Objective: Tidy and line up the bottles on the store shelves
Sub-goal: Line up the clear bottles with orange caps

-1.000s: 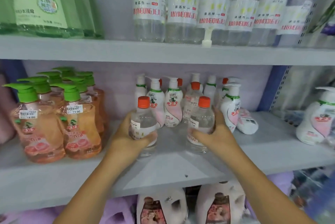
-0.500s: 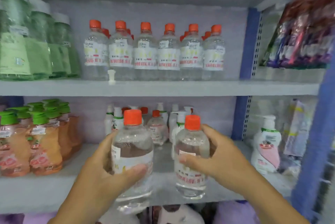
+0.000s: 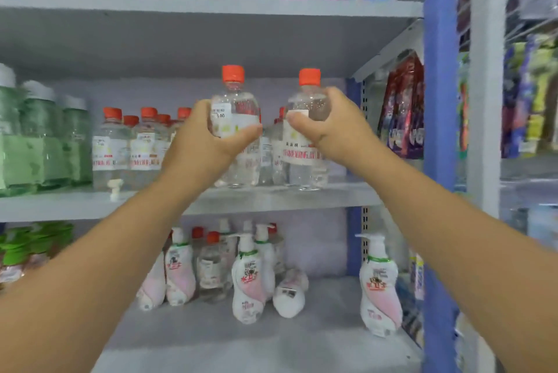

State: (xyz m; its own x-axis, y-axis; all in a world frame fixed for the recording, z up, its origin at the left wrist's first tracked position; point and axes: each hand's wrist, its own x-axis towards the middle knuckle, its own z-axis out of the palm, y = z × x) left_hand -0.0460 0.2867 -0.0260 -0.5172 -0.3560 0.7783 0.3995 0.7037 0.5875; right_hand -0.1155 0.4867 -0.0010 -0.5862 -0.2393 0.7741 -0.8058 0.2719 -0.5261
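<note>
Shelf (image 3: 271, 197): hands (image 3: 199, 143) grip bottles (image 3: 234, 107) (orange-capped).

My middle shelf (image 3: 271, 200) carries orange-capped clear bottles (image 3: 126, 146) and green bottles (image 3: 39, 137). The lower shelf (image 3: 302, 339) holds white pump bottles (image 3: 250, 279); one (image 3: 290, 294) lies toppled.

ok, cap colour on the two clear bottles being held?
Orange-red, on both the left bottle's cap and the right bottle's cap; head view.
</note>
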